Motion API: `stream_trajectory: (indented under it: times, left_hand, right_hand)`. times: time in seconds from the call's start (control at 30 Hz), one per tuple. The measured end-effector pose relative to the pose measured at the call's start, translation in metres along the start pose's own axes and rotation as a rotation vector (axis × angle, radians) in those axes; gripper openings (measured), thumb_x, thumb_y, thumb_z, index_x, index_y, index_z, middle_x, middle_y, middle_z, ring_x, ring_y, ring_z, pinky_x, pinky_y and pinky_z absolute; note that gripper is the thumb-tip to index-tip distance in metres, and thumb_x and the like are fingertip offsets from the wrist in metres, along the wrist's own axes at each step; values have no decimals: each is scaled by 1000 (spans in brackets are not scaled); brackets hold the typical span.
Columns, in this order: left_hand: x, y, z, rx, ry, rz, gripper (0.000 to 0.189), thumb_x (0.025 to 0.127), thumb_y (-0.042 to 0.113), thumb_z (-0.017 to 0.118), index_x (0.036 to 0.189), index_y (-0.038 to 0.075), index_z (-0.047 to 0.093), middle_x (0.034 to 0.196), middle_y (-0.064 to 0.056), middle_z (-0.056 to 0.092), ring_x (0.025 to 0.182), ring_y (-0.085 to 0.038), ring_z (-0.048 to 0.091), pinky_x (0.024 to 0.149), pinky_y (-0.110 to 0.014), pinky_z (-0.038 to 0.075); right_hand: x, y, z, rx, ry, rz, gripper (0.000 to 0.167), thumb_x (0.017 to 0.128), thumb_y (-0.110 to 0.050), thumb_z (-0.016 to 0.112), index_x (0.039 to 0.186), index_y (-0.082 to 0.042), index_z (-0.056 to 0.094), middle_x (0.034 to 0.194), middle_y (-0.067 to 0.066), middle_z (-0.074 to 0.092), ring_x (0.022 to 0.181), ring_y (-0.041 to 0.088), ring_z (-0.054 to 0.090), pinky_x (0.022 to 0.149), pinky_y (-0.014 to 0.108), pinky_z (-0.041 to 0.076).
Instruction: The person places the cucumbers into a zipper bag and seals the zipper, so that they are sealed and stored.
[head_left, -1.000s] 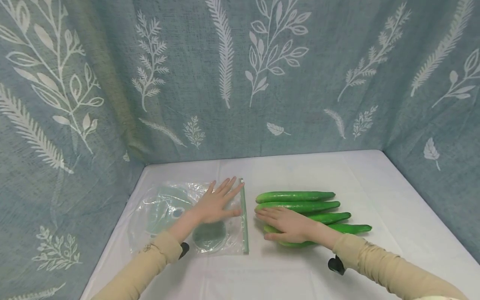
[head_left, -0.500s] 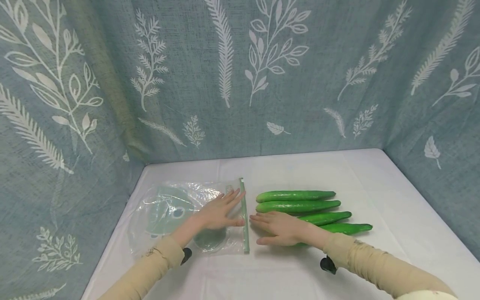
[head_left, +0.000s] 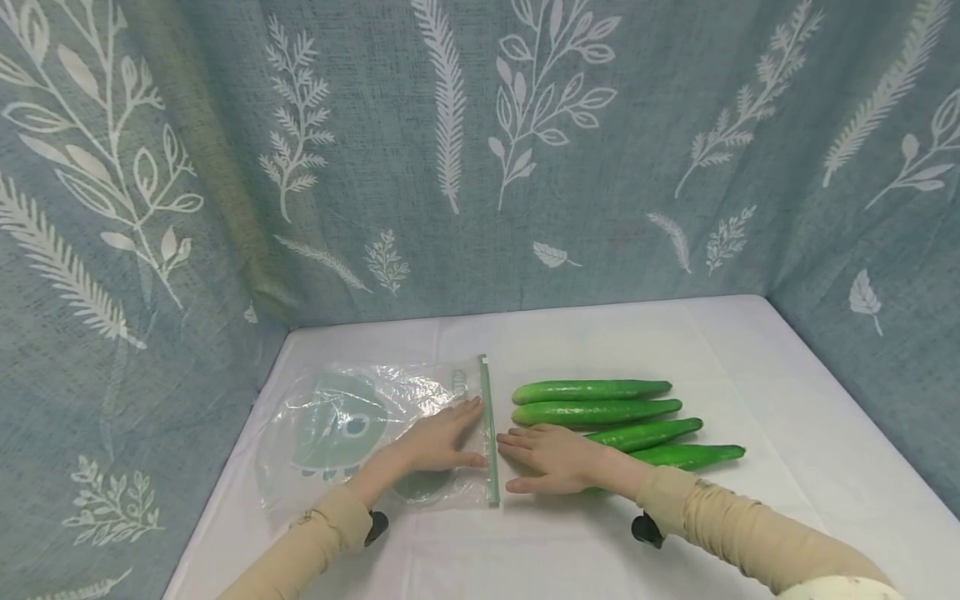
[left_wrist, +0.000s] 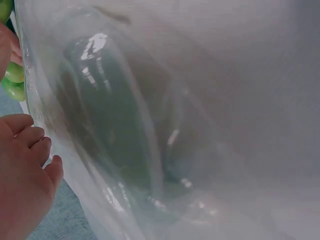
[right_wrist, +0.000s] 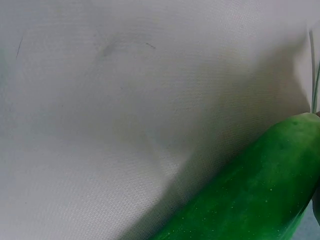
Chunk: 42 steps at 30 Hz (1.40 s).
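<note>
A clear plastic zip bag (head_left: 341, 433) with pale green printing lies flat on the left, its green zip strip (head_left: 489, 442) along the right edge. My left hand (head_left: 431, 440) is over the bag near that strip, fingers extended; in the left wrist view the same hand (left_wrist: 25, 170) shows with its fingertips close to the bag's edge. Several green cucumbers (head_left: 592, 390) lie side by side to the right. My right hand (head_left: 558, 458), fingers extended, covers the left ends of the nearer ones, its fingertips right at the strip. One cucumber (right_wrist: 260, 185) fills the right wrist view's lower corner.
A white cloth (head_left: 600, 550) covers the table. Behind it and at both sides hang blue-grey curtains (head_left: 480, 267) with white leaf prints. Dark round wrist devices (head_left: 647, 530) sit under both beige sleeves (head_left: 757, 521).
My left hand has come down and nearer along the bag, toward its zip strip. My right hand has slid left and slightly nearer across the cucumber ends, uncovering more of them. Bag and cucumbers stay put.
</note>
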<state>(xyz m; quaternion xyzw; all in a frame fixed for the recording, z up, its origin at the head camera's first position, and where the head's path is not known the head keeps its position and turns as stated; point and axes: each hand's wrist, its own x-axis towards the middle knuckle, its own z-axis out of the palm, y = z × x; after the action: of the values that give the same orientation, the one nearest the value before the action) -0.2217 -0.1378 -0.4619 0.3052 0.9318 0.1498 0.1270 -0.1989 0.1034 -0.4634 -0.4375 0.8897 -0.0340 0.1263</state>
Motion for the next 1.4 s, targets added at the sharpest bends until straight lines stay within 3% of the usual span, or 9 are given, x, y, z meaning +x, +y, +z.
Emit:
stream_trajectory:
  times: [0.4, 0.63, 0.9, 1.17, 1.4]
  left_hand:
    - [-1, -4, 11, -13, 31, 5, 91, 79, 52, 69, 147, 5, 31, 155, -13, 28, 139, -32, 35, 113, -47, 33]
    - [0, -4, 15, -76, 35, -1, 89, 79, 51, 68, 147, 8, 31, 155, -10, 27, 139, -32, 36, 113, -47, 33]
    - [0, -1, 16, -102, 21, 31, 86, 81, 49, 67, 147, 9, 31, 155, -9, 28, 139, -31, 35, 114, -46, 32]
    - [0, -1, 14, -145, 39, 50, 81, 80, 47, 68, 145, 9, 37, 151, -8, 36, 134, -33, 42, 111, -46, 36]
    - [2, -6, 9, -222, 79, 102, 68, 82, 39, 69, 138, 5, 47, 141, -11, 49, 125, -31, 53, 105, -45, 43]
  right_hand:
    - [3, -2, 2, -187, 42, -76, 72, 95, -62, 30, 147, -11, 33, 153, 4, 34, 142, 21, 32, 118, 39, 25]
    - [4, -3, 2, -178, 32, -76, 72, 96, -61, 31, 147, -10, 33, 153, 6, 35, 142, 20, 32, 118, 39, 25]
    - [8, -3, 2, -230, 37, -136, 74, 94, -64, 33, 146, -11, 36, 151, 5, 36, 141, 21, 34, 119, 40, 24]
    - [11, -7, 1, -207, -10, -129, 77, 92, -66, 33, 147, -11, 34, 152, 6, 36, 140, 22, 35, 119, 38, 25]
    - [13, -9, -2, -221, -2, -136, 78, 91, -67, 35, 146, -12, 34, 150, 6, 38, 139, 20, 38, 116, 37, 30]
